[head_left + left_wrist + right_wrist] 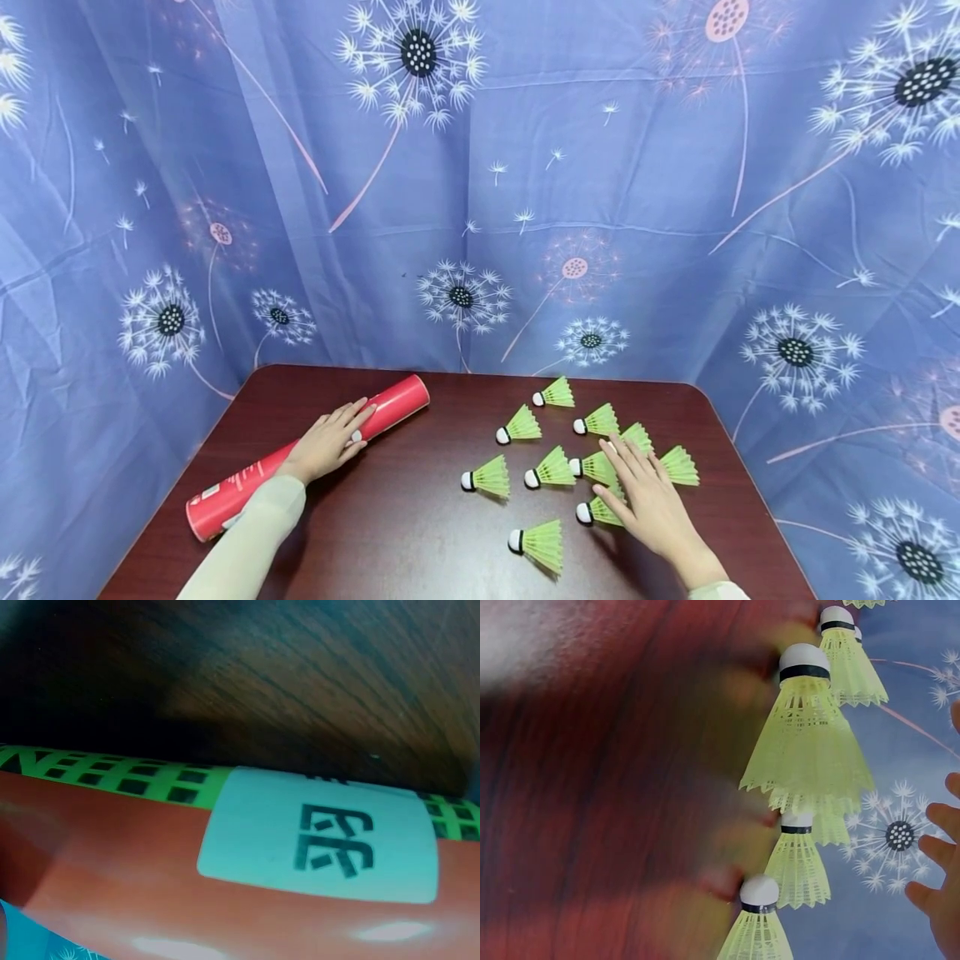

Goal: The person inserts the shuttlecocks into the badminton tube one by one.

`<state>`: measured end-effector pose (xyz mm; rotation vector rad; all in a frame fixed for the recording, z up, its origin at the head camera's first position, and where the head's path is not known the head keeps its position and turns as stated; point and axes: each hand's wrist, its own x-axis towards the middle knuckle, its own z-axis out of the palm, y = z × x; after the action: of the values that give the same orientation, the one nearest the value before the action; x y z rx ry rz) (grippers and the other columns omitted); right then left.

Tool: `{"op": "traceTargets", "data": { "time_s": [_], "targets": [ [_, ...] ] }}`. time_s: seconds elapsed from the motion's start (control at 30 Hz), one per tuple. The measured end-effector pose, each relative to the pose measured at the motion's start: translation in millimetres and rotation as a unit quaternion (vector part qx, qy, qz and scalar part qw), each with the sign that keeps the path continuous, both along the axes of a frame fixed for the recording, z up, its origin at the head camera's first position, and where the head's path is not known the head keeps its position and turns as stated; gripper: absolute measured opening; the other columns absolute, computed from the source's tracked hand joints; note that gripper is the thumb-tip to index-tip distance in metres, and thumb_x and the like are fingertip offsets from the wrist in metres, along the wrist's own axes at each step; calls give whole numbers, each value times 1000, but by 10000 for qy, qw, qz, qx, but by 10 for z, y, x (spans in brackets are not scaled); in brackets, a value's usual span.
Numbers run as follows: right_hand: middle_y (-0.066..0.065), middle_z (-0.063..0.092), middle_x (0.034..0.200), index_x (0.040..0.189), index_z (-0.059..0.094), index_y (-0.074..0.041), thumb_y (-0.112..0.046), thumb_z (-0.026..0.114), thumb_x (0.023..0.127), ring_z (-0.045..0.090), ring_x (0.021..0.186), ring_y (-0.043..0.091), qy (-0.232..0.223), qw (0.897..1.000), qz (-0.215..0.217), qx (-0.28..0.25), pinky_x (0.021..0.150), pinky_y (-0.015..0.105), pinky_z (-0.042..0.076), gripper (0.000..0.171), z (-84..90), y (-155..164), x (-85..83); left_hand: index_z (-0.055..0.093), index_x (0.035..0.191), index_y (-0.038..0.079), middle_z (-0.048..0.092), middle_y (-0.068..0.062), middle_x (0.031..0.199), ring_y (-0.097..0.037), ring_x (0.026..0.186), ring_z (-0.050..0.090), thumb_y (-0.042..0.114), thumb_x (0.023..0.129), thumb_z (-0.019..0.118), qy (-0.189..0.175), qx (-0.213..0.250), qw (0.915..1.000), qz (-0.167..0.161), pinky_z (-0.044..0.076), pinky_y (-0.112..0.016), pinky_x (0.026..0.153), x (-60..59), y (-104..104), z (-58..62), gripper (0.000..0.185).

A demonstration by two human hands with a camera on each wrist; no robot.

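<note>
A long red tube (251, 481) lies slantwise on the left of the table. Across its middle rests my left hand (324, 443), fingers extended over the top. Close up in the left wrist view, the tube (112, 847) shows a green-and-black checked band and a white label (322, 840). Several yellow-green shuttlecocks with white tips are spread over the right side, among them a front one (542, 546). My right hand (651, 504) is over the right-hand ones with fingers spread, partly covering some. In the right wrist view its fingers (937, 847) appear beside the shuttlecocks (806, 742), gripping none.
The dark red-brown table (405, 517) has rounded back corners. A blue curtain (465, 167) with dandelion prints hangs behind it and along both sides. A shuttlecock (555, 392) lies near the back edge.
</note>
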<state>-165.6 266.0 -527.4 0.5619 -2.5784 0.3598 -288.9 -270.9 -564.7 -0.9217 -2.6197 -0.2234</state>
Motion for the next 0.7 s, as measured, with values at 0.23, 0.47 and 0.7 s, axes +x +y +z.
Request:
{"op": "traceTargets", "data": {
  "time_s": [0.23, 0.47, 0.7],
  "targets": [
    [13, 46, 145, 145, 43, -11, -37, 67, 87, 40, 132, 35, -124, 9999, 33, -48, 115, 24, -5, 68, -45, 69, -4, 47, 142, 7, 44, -19, 143, -35, 122, 49, 21, 84, 73, 49, 48, 9999, -109, 46, -52, 90, 24, 14, 0, 65],
    [15, 47, 143, 144, 44, -9, -33, 68, 88, 41, 131, 36, -320, 9994, -39, -144, 116, 44, 16, 65, -78, 132, 2, 48, 141, 6, 46, -21, 142, -36, 121, 50, 21, 84, 73, 96, 12, 9998, -162, 46, -54, 89, 64, 4, 3, 64],
    [15, 49, 141, 145, 43, -9, -30, 65, 91, 42, 130, 39, -610, 9971, -124, -435, 105, 57, 30, 62, -105, 214, -11, 47, 142, 7, 45, -20, 143, -35, 121, 50, 22, 84, 74, 135, -111, 9997, -157, 47, -52, 91, 115, -4, 24, 66]
  ]
}}
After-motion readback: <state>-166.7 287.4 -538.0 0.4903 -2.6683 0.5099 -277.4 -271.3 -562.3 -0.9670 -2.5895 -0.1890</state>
